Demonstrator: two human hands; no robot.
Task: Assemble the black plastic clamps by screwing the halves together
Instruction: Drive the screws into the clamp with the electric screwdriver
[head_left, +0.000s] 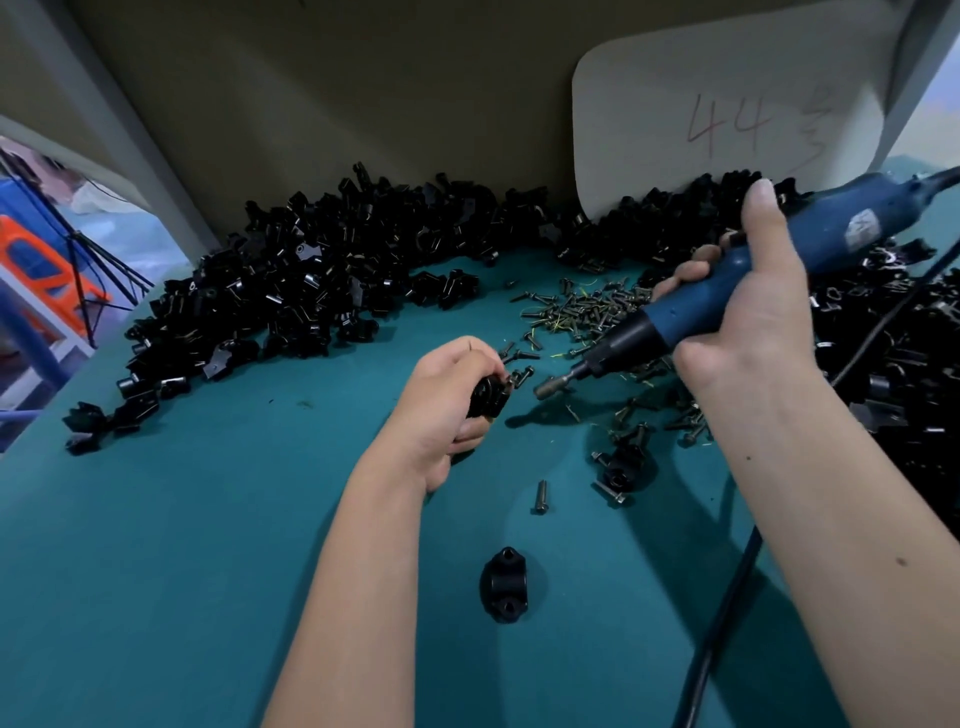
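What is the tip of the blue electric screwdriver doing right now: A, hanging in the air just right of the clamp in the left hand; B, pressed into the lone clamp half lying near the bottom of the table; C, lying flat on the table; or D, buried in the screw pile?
A: the right hand holds the blue screwdriver with its tip just short of the clamp that the left hand grips.

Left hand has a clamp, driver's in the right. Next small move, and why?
Probably bring the driver tip the short way left onto the screw in the clamp. The left hand grips the clamp with a screw head showing at its right edge, and the right hand holds the blue screwdriver angled toward it, its tip close but apart.
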